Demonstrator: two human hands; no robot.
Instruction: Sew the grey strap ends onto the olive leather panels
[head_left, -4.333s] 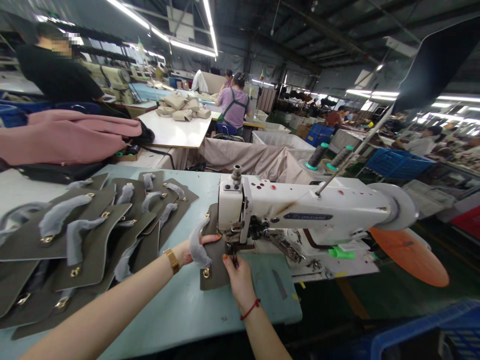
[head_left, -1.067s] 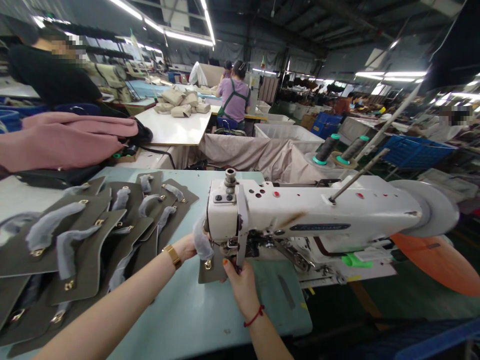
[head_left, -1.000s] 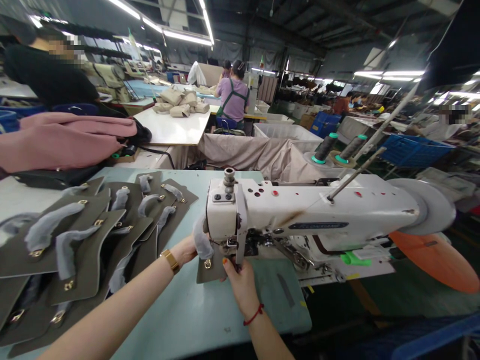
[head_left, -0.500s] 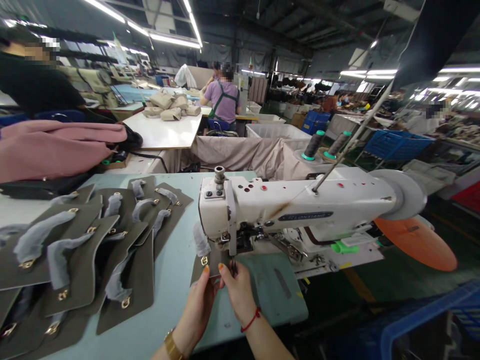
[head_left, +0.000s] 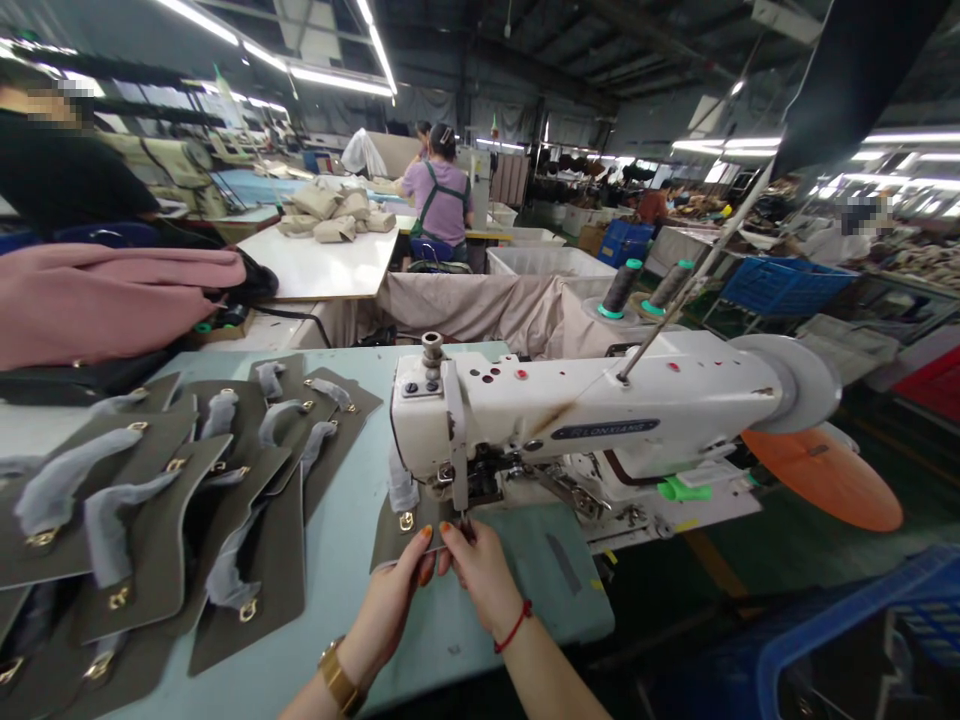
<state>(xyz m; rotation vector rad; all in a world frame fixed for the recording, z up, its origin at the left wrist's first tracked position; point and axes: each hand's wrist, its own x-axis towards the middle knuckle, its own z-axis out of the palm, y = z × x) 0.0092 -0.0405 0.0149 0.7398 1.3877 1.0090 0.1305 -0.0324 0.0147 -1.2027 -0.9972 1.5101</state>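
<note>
A dark olive flat panel [head_left: 391, 540] lies under the head of a white sewing machine [head_left: 517, 400]. On it are a handle wrapped in cloudy film [head_left: 403, 488] and a gold buckle [head_left: 406, 521]. My left hand [head_left: 394, 600] pinches the panel's near edge, thumb on top. Close beside it, my right hand [head_left: 484, 575] grips the same edge with thumb and fingers, just in front of the presser foot. A small dark metal piece shows by the right fingers; I cannot tell whether it is held. The needle point is hidden.
Several similar panels with wrapped handles [head_left: 142, 520] overlap on the pale green table [head_left: 337, 560] at left. Thread cones [head_left: 619, 290] stand behind the machine. A blue crate [head_left: 757, 650] is at lower right. A person in purple [head_left: 441, 200] sits ahead; another is at far left.
The view has shifted slightly. Both hands have moved a little to the right along the panel's edge, and more of the panel's left part shows. Both still hold it.
</note>
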